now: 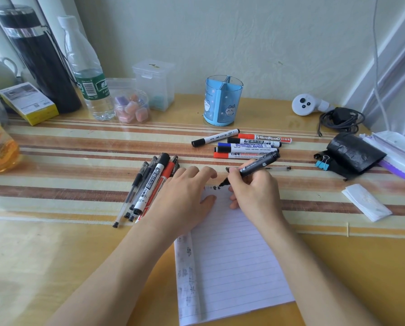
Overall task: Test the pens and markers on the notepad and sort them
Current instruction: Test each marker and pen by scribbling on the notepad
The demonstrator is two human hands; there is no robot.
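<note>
A lined notepad (232,260) lies on the desk in front of me. My left hand (182,196) rests flat on its top left corner, fingers spread. My right hand (253,191) grips a black marker (255,167), its tip touching the pad's top edge beside small black marks (214,188). Left of my left hand lies a pile of pens and markers (147,184). Behind my right hand lies a group of whiteboard markers (246,145), red, blue and black. A thin clear pen (279,168) lies just past my right hand.
A blue divided pen holder (221,101) stands at the back centre. Bottles, a box and clear containers (131,104) crowd the back left. On the right lie a white controller (307,105), a coiled cable, a black pouch (352,155) with a blue clip, and folded paper (366,202).
</note>
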